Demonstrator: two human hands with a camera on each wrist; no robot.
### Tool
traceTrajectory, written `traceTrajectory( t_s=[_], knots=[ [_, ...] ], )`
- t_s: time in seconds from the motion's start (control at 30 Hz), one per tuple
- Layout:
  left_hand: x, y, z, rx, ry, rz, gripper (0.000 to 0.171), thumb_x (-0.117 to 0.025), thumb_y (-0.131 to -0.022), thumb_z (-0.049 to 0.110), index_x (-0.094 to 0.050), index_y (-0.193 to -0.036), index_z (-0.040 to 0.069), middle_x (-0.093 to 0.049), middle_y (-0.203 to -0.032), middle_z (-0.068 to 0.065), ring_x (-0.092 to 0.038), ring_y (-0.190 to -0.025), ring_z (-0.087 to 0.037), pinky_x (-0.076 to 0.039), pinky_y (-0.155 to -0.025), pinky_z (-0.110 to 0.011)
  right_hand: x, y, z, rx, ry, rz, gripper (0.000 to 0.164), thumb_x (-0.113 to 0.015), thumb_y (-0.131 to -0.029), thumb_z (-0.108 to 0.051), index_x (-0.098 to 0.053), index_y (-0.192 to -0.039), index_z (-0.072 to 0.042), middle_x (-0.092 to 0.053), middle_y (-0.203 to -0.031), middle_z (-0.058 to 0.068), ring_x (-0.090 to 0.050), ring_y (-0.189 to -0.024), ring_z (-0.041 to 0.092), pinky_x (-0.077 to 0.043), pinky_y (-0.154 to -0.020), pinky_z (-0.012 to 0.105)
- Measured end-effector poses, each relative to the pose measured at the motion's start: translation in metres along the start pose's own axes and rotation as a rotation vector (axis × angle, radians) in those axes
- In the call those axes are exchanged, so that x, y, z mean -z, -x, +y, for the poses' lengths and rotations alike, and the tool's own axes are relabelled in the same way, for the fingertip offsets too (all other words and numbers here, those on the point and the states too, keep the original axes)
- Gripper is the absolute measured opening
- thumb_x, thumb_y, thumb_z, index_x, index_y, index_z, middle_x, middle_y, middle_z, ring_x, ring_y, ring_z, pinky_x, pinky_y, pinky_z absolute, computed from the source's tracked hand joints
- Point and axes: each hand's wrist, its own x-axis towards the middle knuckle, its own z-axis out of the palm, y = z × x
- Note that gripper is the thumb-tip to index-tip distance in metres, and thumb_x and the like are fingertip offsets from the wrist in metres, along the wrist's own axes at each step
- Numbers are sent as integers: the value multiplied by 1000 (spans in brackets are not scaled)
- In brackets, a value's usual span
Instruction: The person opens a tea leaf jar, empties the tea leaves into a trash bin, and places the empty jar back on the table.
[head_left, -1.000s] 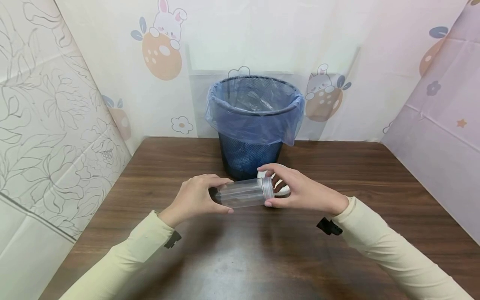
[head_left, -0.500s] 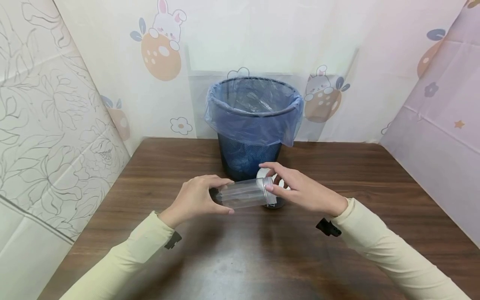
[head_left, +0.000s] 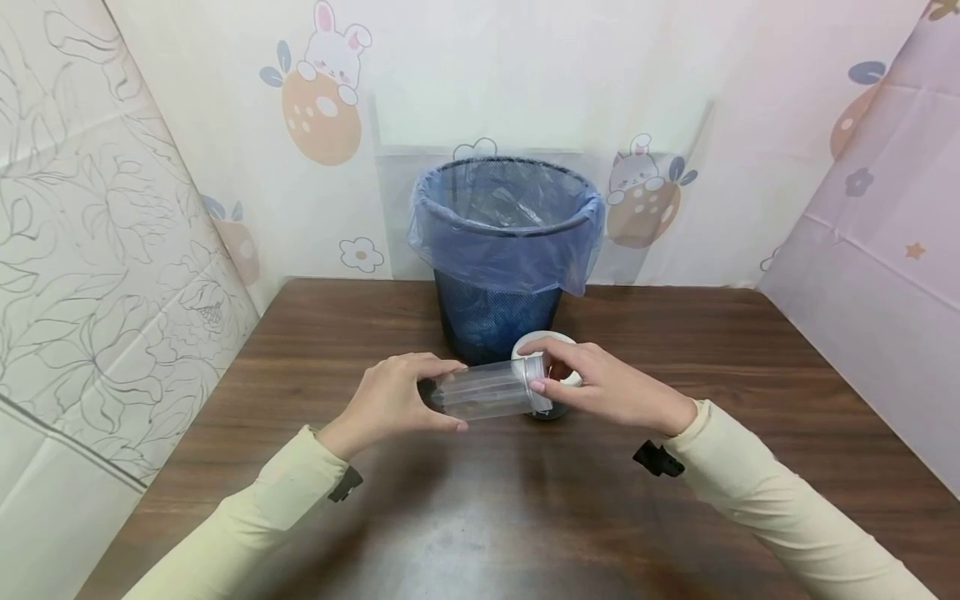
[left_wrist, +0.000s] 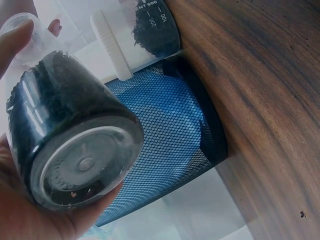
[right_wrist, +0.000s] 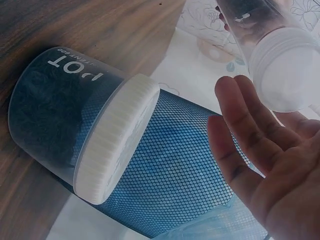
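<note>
- While the clear jar (head_left: 483, 392) hangs above the desk (head_left: 450, 521)'s middle, its cap (right_wrist: 285, 70) is still on, dark contents (left_wrist: 60, 95) inside.
- The left hand (head_left: 386, 400) clasps its base (left_wrist: 85, 165); the right hand (head_left: 611, 385) meets the cap, its grip unclear.
- Nothing looks opened yet; the pot (right_wrist: 47, 100), beside the bin (head_left: 491, 317) near the far edge, is lidded too.

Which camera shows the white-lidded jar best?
Right wrist view: the white-lidded jar shows its lid, dark contents and lettering. Left wrist crops it; in the head view, the right hand and clear bottle partly hide it.
</note>
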Motion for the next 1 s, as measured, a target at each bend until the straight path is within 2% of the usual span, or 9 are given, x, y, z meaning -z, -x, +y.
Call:
traceTrajectory(
  t_s=[0.23,0.43,0.57,0.7,0.83,1.0],
  knots=[
    [0,0,0,-6,-2,3,60,-88,-57,48,-70,-112,30,-56,-83,16,-53,-76,-8,-44,-64,-30,0,1,0,17,2,26,50,-70,-88,-26,-48,-131,-15,-58,-98,-8,-58,-84,9,-50,-71,30],
    [1,0,1,-5,-3,-2,60,-87,-58,49,-70,-112,31,-58,-85,16,-54,-78,-8,-45,-66,-31,0,2,3,118,36,62,59,-78,-81,-24,-47,-131,-16,-54,-114,-7,-56,-90,10,-50,-77,33],
    [0,0,1,-8,-3,-4,61,-87,-57,49,-70,-112,31,-58,-85,17,-55,-79,-7,-45,-66,-31,0,2,5,152,36,66,64,-80,-78,-23,-46,-132,-19,-52,-116,-6,-55,-91,12,-50,-77,33],
    [0,0,1,-12,-4,-4,61,-87,-57,50,-70,-113,31,-57,-84,17,-55,-78,-7,-45,-65,-31,0,3,5,139,50,67,68,-82,-76,-25,-45,-132,-19,-51,-116,-6,-54,-94,12,-48,-79,31],
    [0,0,1,-3,4,-6,62,-87,-57,49,-70,-113,32,-56,-84,17,-53,-78,-7,-44,-65,-30,0,3,1,67,40,54,64,-77,-81,-29,-43,-135,-20,-51,-115,-7,-54,-95,11,-48,-79,28],
    [0,-1,2,7,8,-6,60,-87,-58,49,-70,-113,33,-56,-84,18,-53,-78,-7,-44,-66,-31,3,4,-1,-18,4,23,43,-59,-95,-26,-44,-135,-21,-57,-101,-7,-58,-87,11,-50,-72,29]
  ],
)
